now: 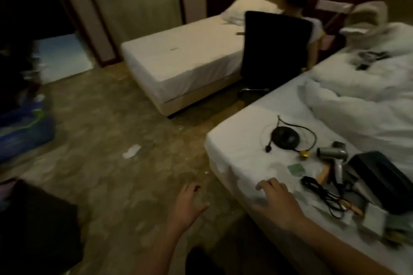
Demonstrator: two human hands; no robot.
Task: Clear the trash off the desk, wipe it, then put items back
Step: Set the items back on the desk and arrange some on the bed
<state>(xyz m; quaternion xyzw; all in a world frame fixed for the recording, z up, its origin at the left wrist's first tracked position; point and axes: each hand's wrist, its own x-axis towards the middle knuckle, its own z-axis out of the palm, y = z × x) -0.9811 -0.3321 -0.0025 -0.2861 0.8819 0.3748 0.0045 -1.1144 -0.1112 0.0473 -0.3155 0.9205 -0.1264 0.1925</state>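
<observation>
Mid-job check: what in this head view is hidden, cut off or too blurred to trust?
Head view only:
Dark slab, lower left: too dark and cut by the edge to tell whether it is the desk.
Blue bag: motion-blurred, cut by the left edge.
Small items on the near bed: blurred, cut by the right edge.
Person: mostly hidden behind the black chair.
White scrap on the floor: too small to identify.

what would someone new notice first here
The near bed at the right, its corner strewn with gear: a round black base with its cord, a silver hair dryer and a black box. Both hands reach out empty, the right hand over that corner, the left hand over the floor. A black chair stands beyond it.
</observation>
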